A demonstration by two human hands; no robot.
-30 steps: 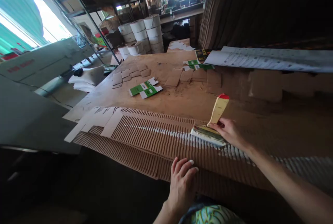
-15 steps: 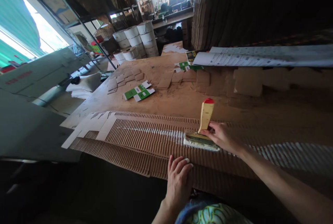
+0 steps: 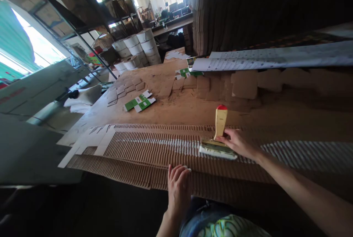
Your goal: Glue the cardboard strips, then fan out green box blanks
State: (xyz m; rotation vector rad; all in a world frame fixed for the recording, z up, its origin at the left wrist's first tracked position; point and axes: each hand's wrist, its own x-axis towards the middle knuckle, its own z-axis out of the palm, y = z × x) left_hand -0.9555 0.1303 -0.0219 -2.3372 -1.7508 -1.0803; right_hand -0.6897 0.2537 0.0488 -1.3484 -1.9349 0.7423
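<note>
Got a yellow-handled brush (image 3: 220,128) pinched in the right hand (image 3: 235,142), pressed onto white-streaked corrugated cardboard (image 3: 162,156) along the near edge of the desk (image 3: 176,114). Also resting the left hand (image 3: 179,183) there, loosely curled (can't tell if gripping). Can't see inside the cardboard boxes (image 3: 77,4) on the shelf (image 3: 93,51). Open desk beyond, up to a flattened green carton (image 3: 139,101).

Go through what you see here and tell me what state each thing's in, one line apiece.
Flat brush: held with its handle up, bristles coated white.
Right hand: closed on the brush near the handle's base.
Left hand: resting on the cardboard, fingers bent.
Corrugated cardboard: overlapping layers, ridges partly streaked white.
Nearer green-and-white carton blank: unfolded, lying flat.
White rolls: stacked in columns.
</note>
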